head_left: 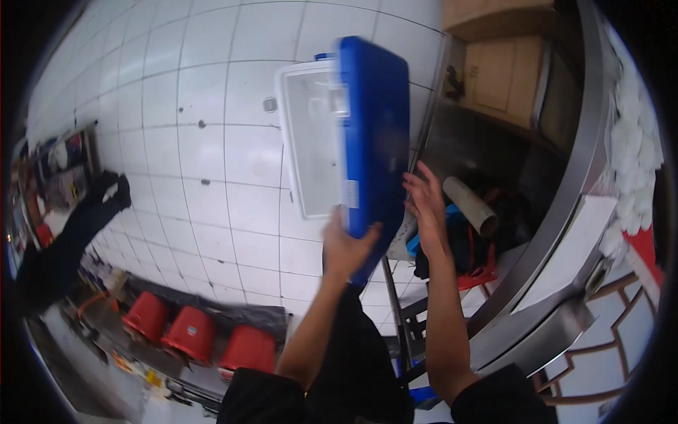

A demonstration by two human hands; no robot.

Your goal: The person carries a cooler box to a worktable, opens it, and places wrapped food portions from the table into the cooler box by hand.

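Note:
A blue cooler lid (378, 134) stands tilted up over the right part of a white open box (308, 141) on the tiled floor. The box's inside looks white, with nothing large showing in its visible part. My left hand (347, 247) grips the lid's lower edge, thumb and fingers around it, slightly blurred. Beside the lid's right face is my right hand (426, 198), its fingers spread, the fingertips close to or touching the blue surface.
Right of the lid are a cardboard tube (470, 206), dark bags and a steel counter edge (526, 279). Cardboard boxes (501, 81) sit at upper right. Red bins (191, 333) line the lower left. A person's dark-clothed leg (85, 219) is at far left.

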